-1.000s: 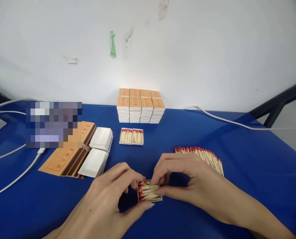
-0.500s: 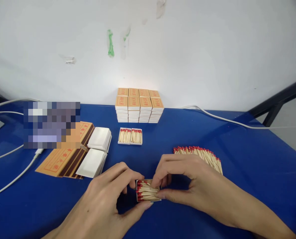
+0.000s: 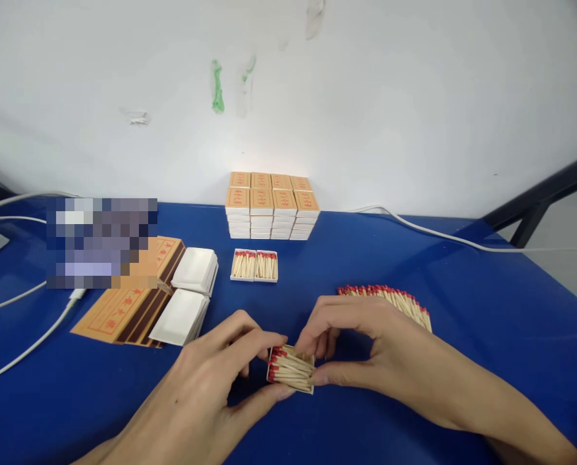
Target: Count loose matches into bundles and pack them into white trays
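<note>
A small white matchbox tray (image 3: 312, 390) full of red-tipped matches (image 3: 291, 369) is held in front of me, slightly turned. My left hand (image 3: 210, 378) grips it by the far and near edges between index finger and thumb. At the tray's right end, my right hand (image 3: 366, 342) has its thumb and index finger against the rim and the match ends; its other fingers are curled under. Behind my right hand lies a fan of loose matches (image 3: 404, 303), partly hidden by it. Two filled matchbox trays (image 3: 254, 279) sit side by side farther back.
Closed matchboxes (image 3: 272, 200) are stacked against the wall. Empty white trays (image 3: 181, 316) stand in two piles at left, beside flat orange matchbox sleeves (image 3: 116, 313) and a blurred-out object (image 3: 99, 239). White cables (image 3: 443, 231) cross the blue table (image 3: 501, 361).
The tray has turned slightly clockwise, its right end now nearer me. My left fingers have shifted a little along it; my right hand stays at the right end.
</note>
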Available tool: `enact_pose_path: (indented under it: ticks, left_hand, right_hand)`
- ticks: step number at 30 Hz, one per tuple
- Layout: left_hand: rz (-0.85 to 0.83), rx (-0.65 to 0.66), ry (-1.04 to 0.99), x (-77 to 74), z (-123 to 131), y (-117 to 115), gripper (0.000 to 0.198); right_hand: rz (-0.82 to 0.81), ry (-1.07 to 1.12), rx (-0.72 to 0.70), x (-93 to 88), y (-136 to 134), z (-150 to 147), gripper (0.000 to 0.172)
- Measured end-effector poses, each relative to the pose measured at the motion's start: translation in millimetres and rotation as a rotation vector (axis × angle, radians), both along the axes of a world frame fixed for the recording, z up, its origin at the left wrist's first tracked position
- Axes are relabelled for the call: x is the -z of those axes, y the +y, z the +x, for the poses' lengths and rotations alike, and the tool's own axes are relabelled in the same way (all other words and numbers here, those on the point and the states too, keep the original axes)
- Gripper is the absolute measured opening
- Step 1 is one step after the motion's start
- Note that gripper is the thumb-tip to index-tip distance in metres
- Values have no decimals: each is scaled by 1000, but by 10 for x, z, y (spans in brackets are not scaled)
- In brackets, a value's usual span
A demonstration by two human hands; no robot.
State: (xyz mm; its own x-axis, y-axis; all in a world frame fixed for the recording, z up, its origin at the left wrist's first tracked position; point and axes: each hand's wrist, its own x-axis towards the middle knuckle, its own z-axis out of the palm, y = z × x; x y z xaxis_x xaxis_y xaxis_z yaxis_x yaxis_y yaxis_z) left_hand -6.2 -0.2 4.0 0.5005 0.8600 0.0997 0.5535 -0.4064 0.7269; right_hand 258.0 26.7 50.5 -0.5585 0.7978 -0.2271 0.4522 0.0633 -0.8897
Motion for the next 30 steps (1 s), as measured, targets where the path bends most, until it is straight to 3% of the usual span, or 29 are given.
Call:
enact_pose_path:
  ticks: [10, 17, 24, 30]
  left_hand:
    - [99, -32, 38, 31, 20, -56, 73]
    - [95, -57, 42, 45, 0, -55, 60]
    - [188, -90, 41, 67, -20, -73, 61]
    - [227, 3, 33, 32, -19, -55, 59]
  right_hand:
    - [-1, 24, -22, 60, -40, -11, 19]
    - [25, -7, -13, 67, -81, -27, 24]
    - [62, -23, -8, -7, -139, -61, 36]
    - [55, -24, 11, 12, -119, -73, 29]
